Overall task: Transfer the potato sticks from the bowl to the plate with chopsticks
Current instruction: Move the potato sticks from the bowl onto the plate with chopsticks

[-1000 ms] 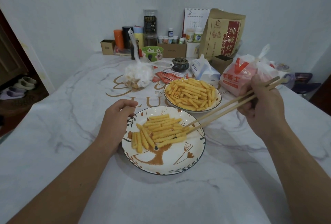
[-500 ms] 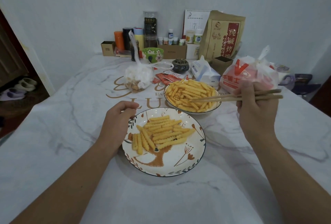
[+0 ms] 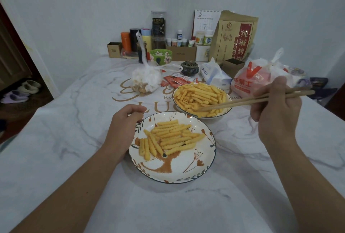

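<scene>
Right hand [image 3: 274, 107]: grips wooden chopsticks [image 3: 248, 100], tips among the sticks in the bowl.
Left hand [image 3: 123, 126]: loosely curled, holding nothing, touching the plate's rim.
Potato sticks [image 3: 197, 95]: crinkle-cut, yellow, heaped in the bowl [image 3: 226, 110]; more on the plate.
Plate [image 3: 186, 173]: round, glazed, tree motif.
Surface [image 3: 56, 148]: marbled white.

Single head-worn view, looking forward and down, close over table [image 3: 56, 139]

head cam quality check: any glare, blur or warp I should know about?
Head view: dim, soft light; faint glare on the plate rim; soft shadows beneath both forearms; wide-angle warp bows the table edges; chopsticks and right hand slightly soft; potato sticks sharp.
</scene>
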`<state>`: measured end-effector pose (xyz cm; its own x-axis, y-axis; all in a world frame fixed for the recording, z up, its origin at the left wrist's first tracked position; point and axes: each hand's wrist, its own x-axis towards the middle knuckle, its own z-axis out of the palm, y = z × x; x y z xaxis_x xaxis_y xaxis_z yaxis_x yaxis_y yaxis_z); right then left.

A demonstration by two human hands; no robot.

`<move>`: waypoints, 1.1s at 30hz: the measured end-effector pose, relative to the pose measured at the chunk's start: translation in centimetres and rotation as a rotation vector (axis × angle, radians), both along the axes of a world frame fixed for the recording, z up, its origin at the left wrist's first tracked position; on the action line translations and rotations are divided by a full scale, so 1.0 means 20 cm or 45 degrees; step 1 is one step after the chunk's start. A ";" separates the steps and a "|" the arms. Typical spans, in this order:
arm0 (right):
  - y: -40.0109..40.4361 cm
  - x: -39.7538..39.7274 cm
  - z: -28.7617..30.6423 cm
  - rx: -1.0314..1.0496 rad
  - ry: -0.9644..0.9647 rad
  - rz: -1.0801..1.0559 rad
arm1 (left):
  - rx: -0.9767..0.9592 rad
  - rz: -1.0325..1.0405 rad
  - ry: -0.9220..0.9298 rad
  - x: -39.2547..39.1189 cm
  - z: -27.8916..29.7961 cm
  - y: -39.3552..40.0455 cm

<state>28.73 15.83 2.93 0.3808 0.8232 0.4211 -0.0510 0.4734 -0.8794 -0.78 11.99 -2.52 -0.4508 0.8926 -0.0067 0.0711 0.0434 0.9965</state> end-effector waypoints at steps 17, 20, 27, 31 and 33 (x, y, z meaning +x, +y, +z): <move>0.00 0.01 0.04 -0.007 0.130 0.008 | -0.006 0.004 -0.008 0.00 0.00 0.00; 0.03 0.03 0.00 0.014 -0.011 -0.049 | -0.010 0.001 -0.010 0.00 0.01 0.00; 0.01 0.00 -0.05 0.082 -0.270 0.034 | -0.008 -0.002 -0.003 0.00 0.01 0.00; 0.00 -0.02 -0.05 0.097 -0.276 0.051 | -0.009 0.000 0.003 0.01 0.01 -0.01; 0.00 -0.03 -0.06 0.099 -0.294 0.057 | -0.007 0.001 0.005 0.01 0.01 -0.01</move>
